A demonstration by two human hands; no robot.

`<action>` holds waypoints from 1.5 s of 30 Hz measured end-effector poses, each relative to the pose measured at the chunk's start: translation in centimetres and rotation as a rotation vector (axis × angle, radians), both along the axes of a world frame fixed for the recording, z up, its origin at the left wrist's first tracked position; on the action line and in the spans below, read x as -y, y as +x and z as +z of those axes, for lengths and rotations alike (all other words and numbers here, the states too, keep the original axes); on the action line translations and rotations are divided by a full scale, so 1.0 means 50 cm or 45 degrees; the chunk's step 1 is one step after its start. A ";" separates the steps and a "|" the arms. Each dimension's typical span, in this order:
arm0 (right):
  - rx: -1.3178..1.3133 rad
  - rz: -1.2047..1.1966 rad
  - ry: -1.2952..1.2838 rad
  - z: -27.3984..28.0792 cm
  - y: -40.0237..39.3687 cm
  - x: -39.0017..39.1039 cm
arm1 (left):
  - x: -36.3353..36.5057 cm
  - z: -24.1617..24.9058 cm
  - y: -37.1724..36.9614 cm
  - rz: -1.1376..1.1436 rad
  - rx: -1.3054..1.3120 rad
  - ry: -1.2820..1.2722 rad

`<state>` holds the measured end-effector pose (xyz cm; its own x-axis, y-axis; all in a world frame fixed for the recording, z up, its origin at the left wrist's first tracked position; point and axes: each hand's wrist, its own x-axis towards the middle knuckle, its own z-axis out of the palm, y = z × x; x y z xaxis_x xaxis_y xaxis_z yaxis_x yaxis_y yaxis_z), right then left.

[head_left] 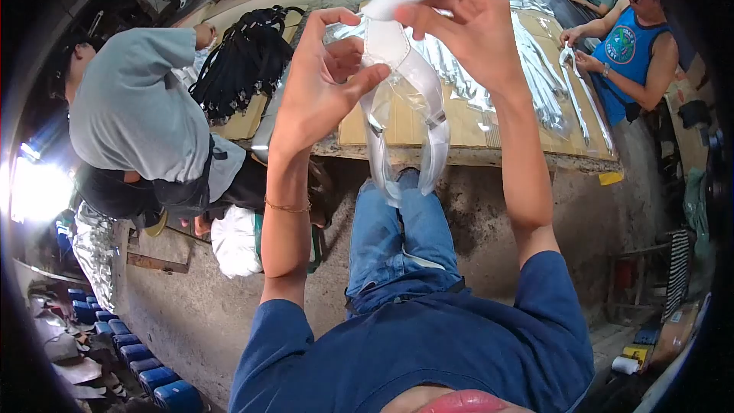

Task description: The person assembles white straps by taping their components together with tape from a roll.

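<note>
Both my hands are raised over the near edge of the table, holding up a white strap harness (pixel 388 44). Its stitched joint splits into two hanging straps with metal buckles, and thin clear plastic shows around them. My left hand (pixel 325 76) is closed on the left side of the joint, thumb against its edge. At the top, my right hand (pixel 459 27) pinches the folded upper end of the strap between thumb and fingers. The lower ends of the straps dangle in front of my jeans.
Many white straps (pixel 535 69) lie on the cardboard-covered table (pixel 474 154). Black straps with metal fittings (pixel 245 61) are piled at left. A person in grey (pixel 141 107) stands left; another in blue (pixel 631 53) handles a white strap at right. Blue containers (pixel 177 396) line the floor.
</note>
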<state>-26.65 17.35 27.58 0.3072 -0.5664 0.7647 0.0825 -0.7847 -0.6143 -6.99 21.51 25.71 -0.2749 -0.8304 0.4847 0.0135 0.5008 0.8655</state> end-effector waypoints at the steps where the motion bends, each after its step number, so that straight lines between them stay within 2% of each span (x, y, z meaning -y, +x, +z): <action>1: -0.057 -0.059 -0.091 0.013 0.007 -0.002 | 0.003 -0.002 -0.002 0.000 0.000 0.001; 3: -0.126 -0.151 -0.068 0.063 0.028 -0.041 | 0.008 -0.006 -0.007 -0.067 -0.217 0.029; 4: -0.198 -0.242 -0.048 0.093 0.040 -0.060 | 0.010 -0.009 -0.008 -0.067 -0.216 0.031; 5: -0.243 -0.296 -0.220 0.110 0.043 -0.062 | 0.015 -0.012 -0.010 -0.070 -0.293 0.021; 6: -0.243 -0.296 -0.222 0.111 0.055 -0.043 | 0.019 -0.013 -0.011 -0.073 -0.372 0.009; 8: 0.013 -0.206 -0.805 0.112 0.079 0.007 | 0.023 -0.012 -0.012 -0.104 -0.429 0.013; 10: -0.045 -0.146 -0.743 0.130 0.084 0.009 | 0.029 -0.013 -0.011 -0.134 -0.490 0.016; 12: 0.068 -0.012 -0.722 0.149 0.100 0.015 | 0.036 -0.019 -0.009 -0.154 -0.532 -0.020; 13: 0.065 -0.007 -0.507 0.155 0.092 -0.005 | 0.041 -0.021 -0.008 -0.153 -0.532 -0.021; 17: 0.013 -0.090 -0.507 0.186 0.084 -0.014 | 0.042 -0.020 -0.011 -0.017 -0.432 -0.124; 19: 0.096 -0.041 -0.340 0.194 0.084 -0.010 | 0.034 -0.016 -0.018 0.009 -0.435 -0.162; 23: 0.254 -0.261 -0.359 0.185 0.103 -0.014 | 0.027 -0.015 -0.028 0.175 -0.366 -0.265; 25: 0.187 -0.056 -0.291 0.196 0.084 -0.001 | 0.027 -0.016 -0.030 0.204 -0.340 -0.316; 32: 0.180 -0.172 -0.192 0.213 0.066 0.004 | 0.041 -0.025 -0.025 0.324 -0.385 -0.489; 34: 0.277 -0.006 -0.183 0.217 0.059 0.021 | 0.054 -0.013 -0.002 0.339 -0.432 -0.534; 35: 0.278 -0.006 -0.183 0.222 0.051 0.033 | 0.065 0.003 0.013 0.318 -0.288 -0.513; 37: 0.123 0.414 -0.127 0.236 0.030 0.059 | 0.100 0.033 0.029 0.207 -0.020 -0.481; 38: 0.121 0.419 -0.129 0.239 0.023 0.071 | 0.109 0.042 0.037 0.212 -0.021 -0.484; 40: -0.016 0.800 -0.062 0.251 0.012 0.084 | 0.118 0.074 0.039 -0.141 0.169 -0.295; 42: -0.037 0.662 -0.021 0.257 0.008 0.100 | 0.127 0.082 0.034 -0.227 0.157 -0.350; 43: -0.053 0.536 0.027 0.258 0.007 0.107 | 0.121 0.086 0.027 -0.218 0.134 -0.325; 45: -0.042 0.480 0.044 0.257 0.001 0.117 | 0.116 0.082 0.013 -0.133 0.103 -0.343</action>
<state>-26.61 11.50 40.44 0.5232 -0.4338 0.7335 0.3414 -0.6819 -0.6468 -6.36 15.68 29.82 -0.3991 -0.6400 0.6565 0.0133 0.7119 0.7021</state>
